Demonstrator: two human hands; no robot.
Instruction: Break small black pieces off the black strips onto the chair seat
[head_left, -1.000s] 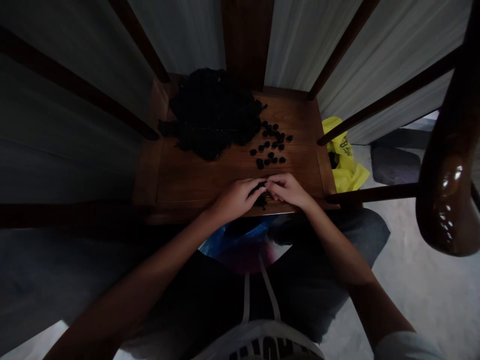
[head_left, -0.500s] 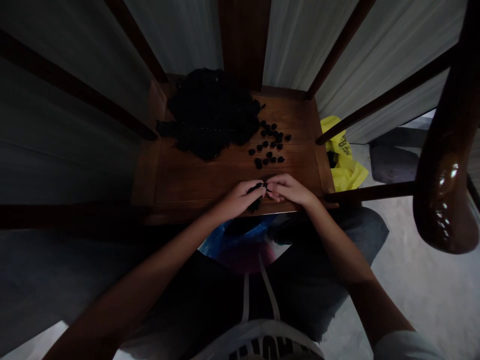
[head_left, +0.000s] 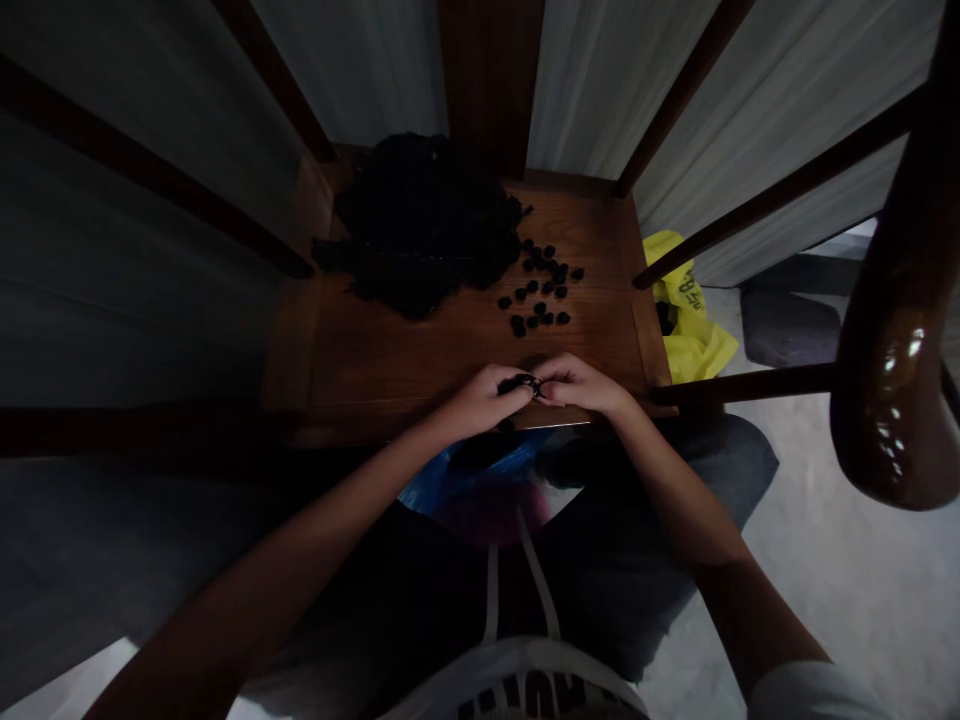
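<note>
My left hand (head_left: 480,398) and my right hand (head_left: 577,383) meet at the front edge of a wooden chair seat (head_left: 390,350). Both are closed, pinching a small black piece (head_left: 521,383) between their fingertips. Just beyond them lie several small black round pieces (head_left: 540,285) scattered on the seat. A large heap of black material (head_left: 424,225) fills the back left of the seat.
Dark wooden chair rails and a glossy armrest (head_left: 892,380) frame the seat. A yellow plastic bag (head_left: 690,320) lies on the floor to the right. A blue bag (head_left: 480,475) sits between my knees under the seat's front edge.
Both hands have drawn slightly toward the seat's front edge and lifted a little. The black piece between the fingers now looks smaller and more tightly pinched.
</note>
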